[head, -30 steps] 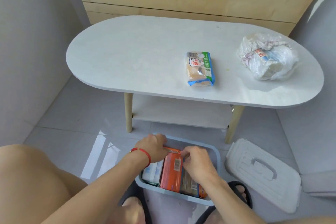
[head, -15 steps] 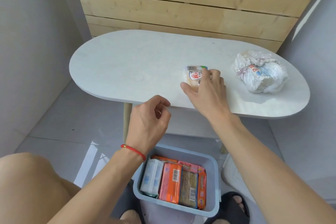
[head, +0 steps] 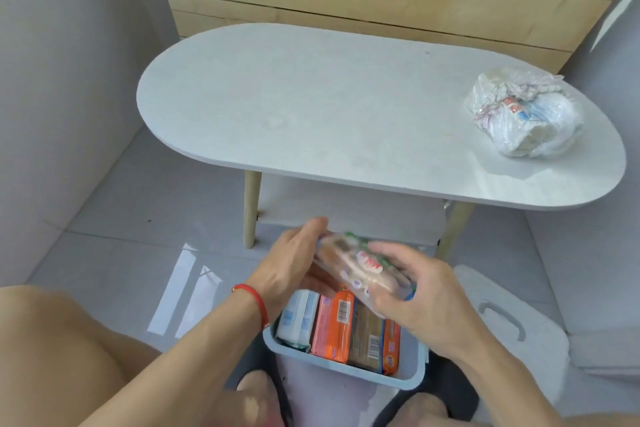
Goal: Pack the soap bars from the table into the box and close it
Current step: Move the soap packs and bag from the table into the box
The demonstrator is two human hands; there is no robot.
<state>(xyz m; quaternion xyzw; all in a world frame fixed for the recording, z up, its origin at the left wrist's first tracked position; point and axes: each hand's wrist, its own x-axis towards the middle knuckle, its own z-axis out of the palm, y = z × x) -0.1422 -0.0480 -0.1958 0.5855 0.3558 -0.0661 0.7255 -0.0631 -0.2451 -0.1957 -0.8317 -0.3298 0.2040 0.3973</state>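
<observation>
A soap bar [head: 360,265] in a clear wrapper with red and green print hangs above the blue box [head: 414,371] on the floor. My left hand [head: 294,260] grips its left end and my right hand [head: 419,298] grips its right end. Inside the box stand several wrapped bars on edge: a white and blue one [head: 297,317], a pink one, an orange one [head: 341,326], a tan one and another orange one. The far part of the box is hidden by my hands. The oval white table [head: 329,107] holds no loose soap bar.
A crumpled plastic bag [head: 526,116] with something white inside sits at the table's right end. The box's white lid [head: 512,326] with a grey handle lies on the floor to the right. My knees and black sandals frame the box. Grey walls stand on both sides.
My right hand took the wrapped bar off the table and brought it down over the box. My left hand came down and closed on its other end. The view tilted down.
</observation>
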